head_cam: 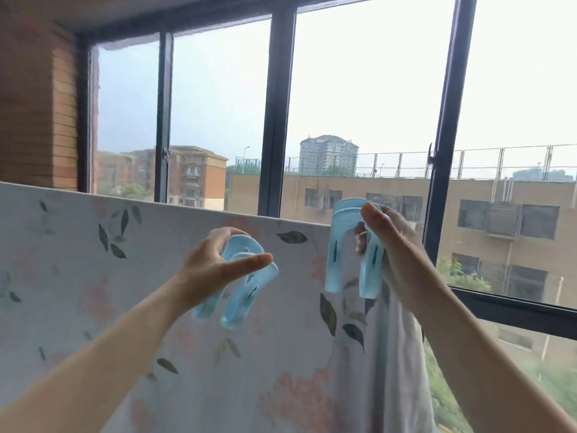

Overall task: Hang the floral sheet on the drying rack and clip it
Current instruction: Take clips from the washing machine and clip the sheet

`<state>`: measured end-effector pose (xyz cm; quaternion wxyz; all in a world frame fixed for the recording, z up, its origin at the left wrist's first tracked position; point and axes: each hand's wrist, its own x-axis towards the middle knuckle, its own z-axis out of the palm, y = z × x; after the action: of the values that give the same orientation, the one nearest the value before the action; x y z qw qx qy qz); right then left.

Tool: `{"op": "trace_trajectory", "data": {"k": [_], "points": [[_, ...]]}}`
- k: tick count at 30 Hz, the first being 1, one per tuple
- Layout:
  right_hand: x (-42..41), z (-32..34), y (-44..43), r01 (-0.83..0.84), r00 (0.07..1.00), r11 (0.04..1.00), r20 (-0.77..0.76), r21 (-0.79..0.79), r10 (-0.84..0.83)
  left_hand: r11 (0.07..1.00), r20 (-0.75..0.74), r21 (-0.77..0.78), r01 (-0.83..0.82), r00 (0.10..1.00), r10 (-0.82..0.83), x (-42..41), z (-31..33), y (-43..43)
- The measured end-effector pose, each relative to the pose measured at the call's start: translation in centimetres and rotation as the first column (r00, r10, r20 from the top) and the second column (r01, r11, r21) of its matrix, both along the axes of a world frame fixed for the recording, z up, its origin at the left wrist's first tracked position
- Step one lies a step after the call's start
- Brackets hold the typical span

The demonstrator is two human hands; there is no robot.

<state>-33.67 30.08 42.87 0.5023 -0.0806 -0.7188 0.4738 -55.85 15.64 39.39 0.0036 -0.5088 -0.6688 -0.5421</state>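
The floral sheet [131,301], white with pink flowers and dark leaves, hangs over a rack bar that it hides, its top edge running from the left to the middle. My left hand [215,267] holds a light blue clip [240,292] in front of the sheet, tilted, below the top edge. My right hand [390,245] grips a second light blue clip [346,245] at the sheet's right top corner, its jaws straddling the fabric edge there. Bunched white fabric [387,354] hangs under my right hand.
A dark-framed window [276,120] stands right behind the sheet, with one pane [443,151] swung open on the right. A brick wall [37,98] closes the left side. Buildings and trees lie outside, far below.
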Motion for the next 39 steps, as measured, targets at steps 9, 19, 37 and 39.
{"op": "trace_trajectory", "data": {"k": [9,19,37,39], "points": [[-5.6,4.1,4.6,-0.049,0.999,0.998,-0.010,-0.032,0.049,0.985,-0.059,0.018,0.174,0.983,-0.173,-5.4,2.1,5.5],[-10.0,7.4,6.5,0.060,0.997,0.998,-0.046,0.024,-0.059,0.978,-0.127,-0.003,0.209,0.970,-0.208,-8.5,1.6,10.4],[-14.1,4.8,9.4,0.174,0.982,0.975,-0.054,-0.139,-0.183,0.968,-0.141,0.059,0.244,0.962,-0.234,-9.8,1.0,11.4],[-13.8,4.5,9.8,0.181,0.983,0.974,-0.018,-0.136,-0.185,0.970,-0.144,0.055,0.239,0.963,-0.229,-9.8,1.0,11.5]]}}
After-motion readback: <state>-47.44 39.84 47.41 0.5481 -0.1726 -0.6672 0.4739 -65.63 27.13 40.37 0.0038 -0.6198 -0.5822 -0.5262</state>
